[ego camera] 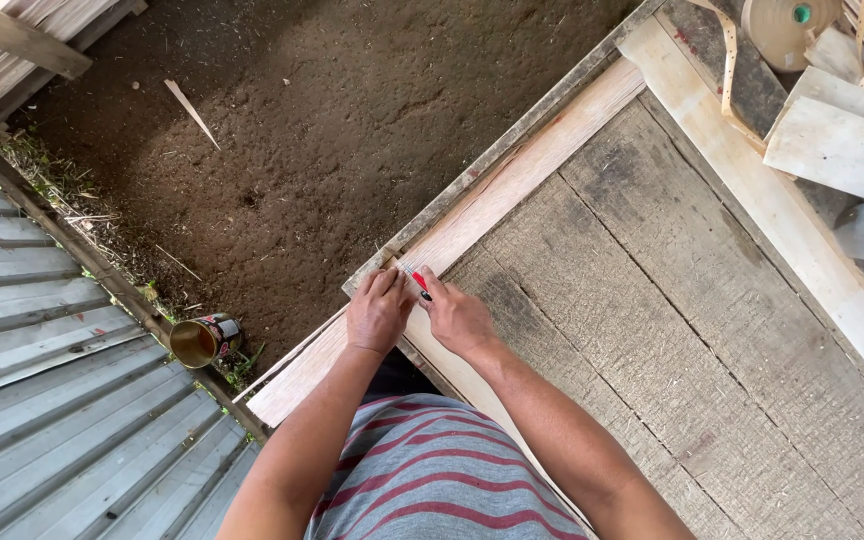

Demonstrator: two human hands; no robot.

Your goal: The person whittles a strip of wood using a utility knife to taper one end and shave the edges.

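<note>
between both hands, small red-handled cutter (419, 282) on pale strip (512, 185).

View: single, head-worn | Facing: steeply down over the person's own chest and forearms | Range: close to the left hand (377, 310) and right hand (457, 318), near centre | Covers: wooden workbench (672, 330) right, dirt floor (352, 120) far left, corrugated metal sheeting (42, 380) near left | Shared views: none, one camera only

Bare dirt floor (352, 110) is taking up the far middle, daylight falling on it. Corrugated metal sheeting (42, 360) is running along the left. Weathered plank tabletop (672, 330) is filling the right, wood offcuts (837, 145) lying far right.
</note>
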